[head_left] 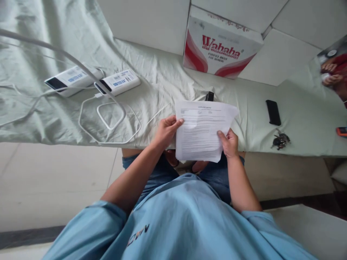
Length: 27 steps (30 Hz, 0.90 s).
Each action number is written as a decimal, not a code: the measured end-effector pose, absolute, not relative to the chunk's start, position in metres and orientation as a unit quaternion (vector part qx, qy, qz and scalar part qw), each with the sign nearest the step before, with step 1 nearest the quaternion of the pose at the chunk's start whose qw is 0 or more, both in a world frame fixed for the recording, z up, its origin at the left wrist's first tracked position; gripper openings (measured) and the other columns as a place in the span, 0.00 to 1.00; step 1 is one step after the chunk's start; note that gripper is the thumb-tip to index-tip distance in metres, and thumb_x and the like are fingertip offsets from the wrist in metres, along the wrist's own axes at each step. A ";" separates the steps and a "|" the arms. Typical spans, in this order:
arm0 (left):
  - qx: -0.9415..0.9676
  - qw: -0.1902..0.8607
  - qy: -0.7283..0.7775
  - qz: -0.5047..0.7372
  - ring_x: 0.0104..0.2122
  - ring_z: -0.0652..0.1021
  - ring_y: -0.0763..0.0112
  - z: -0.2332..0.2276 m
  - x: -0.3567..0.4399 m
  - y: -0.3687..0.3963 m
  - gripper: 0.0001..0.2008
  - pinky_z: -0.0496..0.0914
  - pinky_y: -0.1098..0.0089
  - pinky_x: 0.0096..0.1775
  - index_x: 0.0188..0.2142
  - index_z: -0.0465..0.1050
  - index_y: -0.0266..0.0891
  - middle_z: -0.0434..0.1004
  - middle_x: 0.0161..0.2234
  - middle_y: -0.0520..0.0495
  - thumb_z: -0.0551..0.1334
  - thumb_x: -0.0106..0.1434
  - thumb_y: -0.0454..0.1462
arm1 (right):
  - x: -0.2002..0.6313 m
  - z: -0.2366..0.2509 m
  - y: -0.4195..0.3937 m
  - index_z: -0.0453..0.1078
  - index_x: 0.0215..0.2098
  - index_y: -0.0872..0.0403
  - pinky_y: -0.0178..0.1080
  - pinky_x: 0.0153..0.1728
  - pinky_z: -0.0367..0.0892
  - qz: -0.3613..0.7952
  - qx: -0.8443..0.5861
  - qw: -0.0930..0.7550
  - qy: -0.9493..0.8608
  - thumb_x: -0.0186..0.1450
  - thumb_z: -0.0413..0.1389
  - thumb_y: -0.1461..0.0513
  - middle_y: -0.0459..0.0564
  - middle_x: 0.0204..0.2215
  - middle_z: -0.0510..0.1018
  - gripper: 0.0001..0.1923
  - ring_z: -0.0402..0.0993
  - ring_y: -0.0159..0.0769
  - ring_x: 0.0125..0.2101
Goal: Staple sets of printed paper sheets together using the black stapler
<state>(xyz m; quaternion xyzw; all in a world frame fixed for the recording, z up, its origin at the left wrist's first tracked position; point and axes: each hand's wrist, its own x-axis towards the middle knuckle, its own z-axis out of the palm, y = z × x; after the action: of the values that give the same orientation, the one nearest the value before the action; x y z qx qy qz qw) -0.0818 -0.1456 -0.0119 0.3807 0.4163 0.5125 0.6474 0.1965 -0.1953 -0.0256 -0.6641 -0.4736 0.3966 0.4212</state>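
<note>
A printed sheaf of paper [202, 135] is held up over the table's front edge, its text too small to read. My left hand [167, 130] pinches its left edge, thumb on top. On the right side, my right hand [229, 142] grips the lower right edge with the thumb across the print. The paper's upper right corner curls outward. Just behind its top edge a small black object [209, 96] shows in part; the rest is hidden.
Two white power banks [120, 82] with a looped white cable [108, 142] lie at left on the cloth-covered table [159, 86]. A Wahaba-labelled carton [219, 47] stands at the back. A black phone [273, 112] and keys [281, 140] lie right. Another person's hands [332, 74] show far right.
</note>
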 end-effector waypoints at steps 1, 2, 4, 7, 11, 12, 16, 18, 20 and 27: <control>0.382 0.657 0.394 0.518 0.36 0.83 0.64 -0.015 -0.079 -0.142 0.23 0.76 0.67 0.41 0.40 0.83 0.37 0.85 0.35 0.44 0.76 0.56 0.53 | 0.194 -0.029 -0.193 0.76 0.51 0.48 0.40 0.55 0.73 0.366 -0.659 0.449 -0.479 0.63 0.63 0.41 0.54 0.51 0.85 0.27 0.80 0.42 0.52; 0.388 0.662 0.374 0.520 0.36 0.83 0.64 -0.018 -0.077 -0.139 0.24 0.76 0.67 0.42 0.42 0.82 0.37 0.85 0.35 0.43 0.75 0.57 0.55 | 0.191 -0.031 -0.192 0.77 0.47 0.49 0.40 0.54 0.73 0.341 -0.655 0.474 -0.479 0.63 0.64 0.42 0.53 0.48 0.86 0.24 0.81 0.42 0.50; 0.410 0.674 0.350 0.505 0.39 0.84 0.62 -0.022 -0.077 -0.137 0.27 0.76 0.67 0.43 0.45 0.82 0.37 0.85 0.36 0.43 0.72 0.60 0.57 | 0.190 -0.036 -0.189 0.78 0.44 0.49 0.40 0.52 0.74 0.322 -0.659 0.485 -0.475 0.64 0.63 0.43 0.51 0.45 0.86 0.21 0.82 0.41 0.46; 0.445 0.690 0.344 0.456 0.37 0.83 0.62 -0.026 -0.081 -0.137 0.29 0.76 0.67 0.42 0.44 0.82 0.35 0.84 0.34 0.42 0.68 0.63 0.60 | 0.190 -0.038 -0.188 0.78 0.42 0.49 0.40 0.53 0.74 0.312 -0.659 0.500 -0.467 0.64 0.62 0.45 0.51 0.45 0.87 0.19 0.82 0.41 0.47; 0.468 0.676 0.374 0.429 0.30 0.80 0.67 -0.027 -0.084 -0.138 0.28 0.73 0.70 0.34 0.38 0.81 0.33 0.83 0.31 0.43 0.71 0.61 0.59 | 0.192 -0.038 -0.188 0.77 0.44 0.49 0.42 0.54 0.75 0.327 -0.625 0.557 -0.439 0.63 0.66 0.48 0.51 0.45 0.87 0.18 0.83 0.40 0.47; 0.469 0.667 0.386 0.431 0.29 0.79 0.68 -0.027 -0.084 -0.138 0.27 0.72 0.71 0.33 0.37 0.82 0.33 0.82 0.31 0.43 0.72 0.59 0.57 | 0.192 -0.038 -0.188 0.76 0.45 0.49 0.42 0.55 0.75 0.329 -0.615 0.574 -0.430 0.61 0.68 0.50 0.50 0.45 0.87 0.18 0.83 0.40 0.47; 0.463 0.653 0.408 0.439 0.27 0.78 0.69 -0.027 -0.082 -0.137 0.25 0.71 0.72 0.29 0.32 0.81 0.34 0.81 0.28 0.45 0.77 0.54 0.55 | 0.195 -0.042 -0.185 0.78 0.48 0.51 0.45 0.60 0.72 0.347 -0.588 0.600 -0.416 0.59 0.71 0.53 0.51 0.47 0.87 0.22 0.83 0.41 0.52; 0.453 0.669 0.396 0.437 0.26 0.78 0.68 -0.027 -0.083 -0.137 0.27 0.71 0.71 0.28 0.30 0.80 0.35 0.81 0.27 0.44 0.74 0.56 0.59 | 0.197 -0.046 -0.184 0.80 0.46 0.53 0.48 0.62 0.72 0.349 -0.582 0.604 -0.418 0.59 0.71 0.52 0.52 0.45 0.87 0.21 0.83 0.43 0.51; 0.440 0.684 0.386 0.436 0.26 0.79 0.67 -0.028 -0.084 -0.136 0.31 0.72 0.71 0.27 0.31 0.80 0.36 0.82 0.27 0.43 0.69 0.60 0.63 | 0.198 -0.049 -0.184 0.81 0.44 0.55 0.50 0.61 0.72 0.340 -0.577 0.615 -0.416 0.59 0.71 0.51 0.52 0.42 0.88 0.20 0.84 0.45 0.50; 0.369 0.662 0.442 0.480 0.37 0.86 0.53 -0.035 -0.086 -0.129 0.31 0.81 0.62 0.37 0.41 0.83 0.37 0.86 0.32 0.41 0.66 0.63 0.64 | 0.203 -0.047 -0.184 0.84 0.42 0.56 0.51 0.60 0.72 0.310 -0.587 0.622 -0.415 0.61 0.70 0.50 0.52 0.40 0.88 0.19 0.84 0.46 0.48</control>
<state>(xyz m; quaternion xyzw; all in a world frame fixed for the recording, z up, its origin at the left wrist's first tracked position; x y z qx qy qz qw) -0.0859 -0.1290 -0.0352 0.3690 0.4422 0.4800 0.6618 0.2026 -0.1842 -0.0466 -0.5871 -0.4149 0.3098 0.6222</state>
